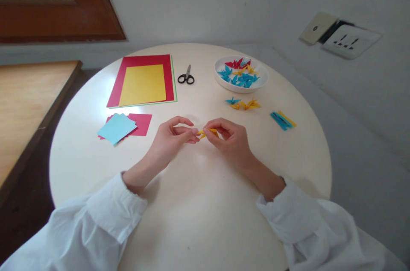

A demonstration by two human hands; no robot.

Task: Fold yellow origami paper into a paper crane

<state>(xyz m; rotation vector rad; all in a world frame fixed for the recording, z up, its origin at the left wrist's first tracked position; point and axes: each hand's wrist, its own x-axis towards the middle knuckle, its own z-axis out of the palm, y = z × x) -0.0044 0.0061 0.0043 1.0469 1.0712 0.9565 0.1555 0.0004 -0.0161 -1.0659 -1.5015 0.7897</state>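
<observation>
A small yellow paper crane is held between my two hands, just above the middle of the round table. My left hand pinches its left tip between thumb and fingers. On the other side, my right hand grips the crane's right part, covering some of it. Beyond my right hand lie a few finished paper cranes, a blue one and yellow ones. Small square papers, light blue over red, are stacked loosely left of my left hand.
A white dish with several red, blue and yellow cranes stands at the back right. Black-handled scissors lie beside large red and yellow sheets. Folded blue and yellow strips rest near the right edge of the white table.
</observation>
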